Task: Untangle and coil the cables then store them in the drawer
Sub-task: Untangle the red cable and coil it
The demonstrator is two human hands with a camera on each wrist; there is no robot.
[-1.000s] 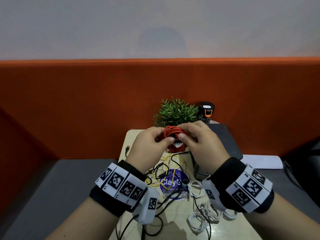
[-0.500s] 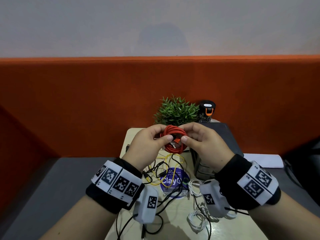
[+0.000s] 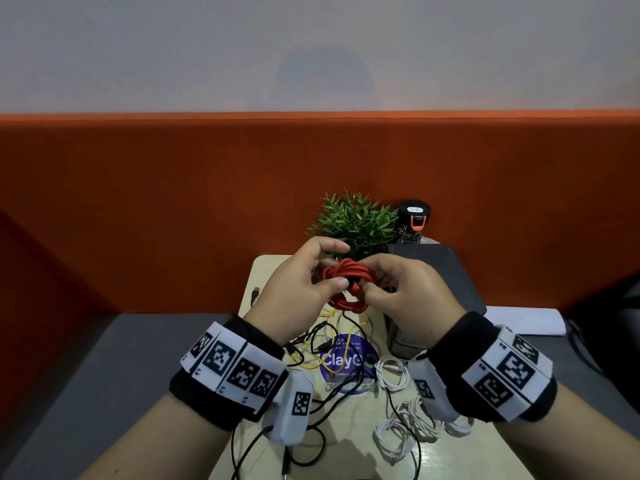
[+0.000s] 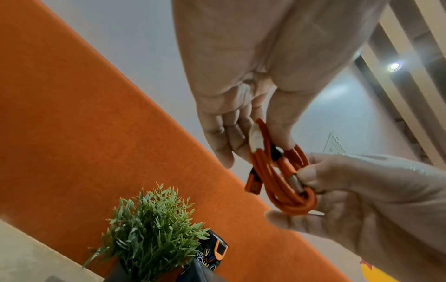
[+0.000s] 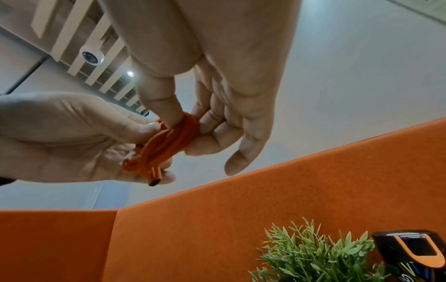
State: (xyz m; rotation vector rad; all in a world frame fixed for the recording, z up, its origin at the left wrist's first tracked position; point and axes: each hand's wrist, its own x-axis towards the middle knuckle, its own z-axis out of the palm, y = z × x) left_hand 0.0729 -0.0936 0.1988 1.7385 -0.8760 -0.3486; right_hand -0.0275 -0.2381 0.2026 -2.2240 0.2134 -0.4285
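Head view: both hands are raised together above the small table (image 3: 263, 271), each gripping the coiled orange cable (image 3: 348, 271) between them. The left hand (image 3: 298, 292) pinches it thumb to fingers, with the index finger lifted off; the right hand (image 3: 408, 296) pinches the other side. Below the hands a round blue sticker (image 3: 346, 362) reads "ClayC…", the rest covered by a loose yellow cable (image 3: 332, 313) and black cables (image 3: 322, 403); its small print is unreadable. White cables (image 3: 398, 424) lie near the right wrist. A green plant (image 3: 356, 220) and a black-and-orange can (image 3: 414, 221) stand beyond the hands; the can's pattern is too small to read. A dark grey box (image 3: 446, 268) sits beside the right hand, partly hidden by it; I cannot tell whether it is the drawer. Left wrist view: the left thumb and fingers (image 4: 224, 137) clamp the orange coil (image 4: 282, 181), and the right hand (image 4: 362, 194) pinches a metal plug end. The can's lettering is cut off. Right wrist view: the right thumb (image 5: 161, 103) presses the coil (image 5: 173, 141) against curled fingers, while the left hand (image 5: 60, 137) holds the other side and an orange connector (image 5: 154, 177) sticks out.
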